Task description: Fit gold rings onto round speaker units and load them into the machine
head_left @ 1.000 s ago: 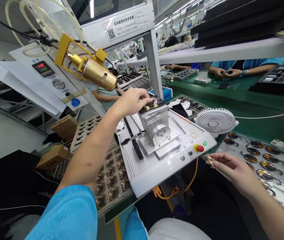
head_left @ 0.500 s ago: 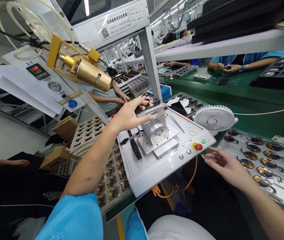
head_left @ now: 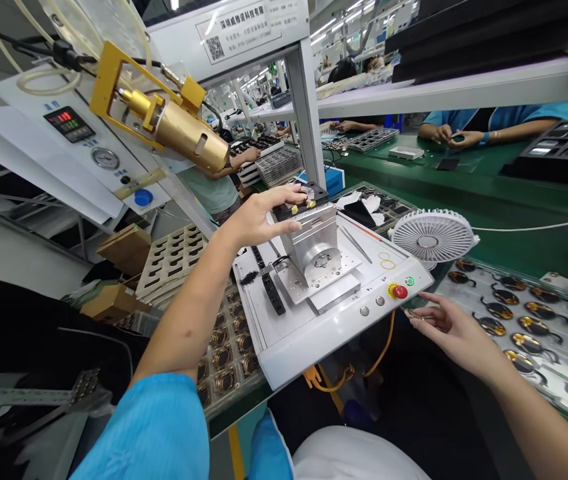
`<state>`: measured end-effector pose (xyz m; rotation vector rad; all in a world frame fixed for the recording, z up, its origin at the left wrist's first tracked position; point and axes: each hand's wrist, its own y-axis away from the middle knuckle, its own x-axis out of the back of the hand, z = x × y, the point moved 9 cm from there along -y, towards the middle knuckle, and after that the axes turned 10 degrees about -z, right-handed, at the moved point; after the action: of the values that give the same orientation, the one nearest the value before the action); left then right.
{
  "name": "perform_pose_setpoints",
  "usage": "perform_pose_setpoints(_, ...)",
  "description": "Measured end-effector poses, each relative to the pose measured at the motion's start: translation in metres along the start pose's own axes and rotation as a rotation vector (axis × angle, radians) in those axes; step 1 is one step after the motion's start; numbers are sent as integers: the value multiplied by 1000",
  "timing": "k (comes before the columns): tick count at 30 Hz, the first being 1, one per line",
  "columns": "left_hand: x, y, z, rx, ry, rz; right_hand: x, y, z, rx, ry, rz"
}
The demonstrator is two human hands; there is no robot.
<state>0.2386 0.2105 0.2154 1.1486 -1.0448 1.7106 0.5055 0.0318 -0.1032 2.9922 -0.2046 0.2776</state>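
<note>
My left hand reaches over the black fixture with yellow pieces on top of a silver metal block. Its fingertips rest at the fixture, hiding what lies under them; the thumb stands apart beside the block. The block sits on a metal plate on the white machine base. Beside the base's front right corner is my right hand, fingers curled and thumb pressed to a small thing I cannot make out. A red button and a green-ringed button are close by.
A gold dispenser cylinder hangs at upper left. Tweezers and yellow rings lie on the base. A white fan stands right, behind a tray of round parts. Another tray is left; co-workers sit beyond.
My left thumb has drawn slightly left, off the block's face; the fingers stay at the fixture. My right hand is nearly unchanged. At far left, another person's hand now holds a dark object up.
</note>
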Motion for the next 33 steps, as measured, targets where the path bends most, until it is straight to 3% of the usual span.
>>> perform_pose_setpoints(4,-5,3,6,113,-67,18,1,7,2,-23,-27,14)
perform_pose_setpoints(11,-6,3,12,78,-53,0,-10,4,9,-46,-25,-20)
perform_pose_setpoints(17,-4,5,11,77,20,-20,-11,-13,-5,-8,306,-7)
perform_pose_setpoints(19,-2,19,12,108,54,51,-15,-18,-13,4,450,-21)
perform_pose_setpoints(22,-8,64,24,143,131,330,-22,-19,-18,16,568,-24)
perform_pose_setpoints(24,-33,102,40,75,270,516,-24,-20,-17,13,578,-27)
perform_pose_setpoints(26,-76,133,57,11,467,615,-23,-21,-16,21,540,-30)
perform_pose_setpoints(28,-140,149,59,174,746,570,-16,-22,-18,34,492,-31)
perform_pose_setpoints(31,-248,158,71,516,1164,342,-9,-13,-23,18,529,-64)
perform_pose_setpoints(33,-297,157,89,606,1362,229,-17,4,-30,26,532,-118)
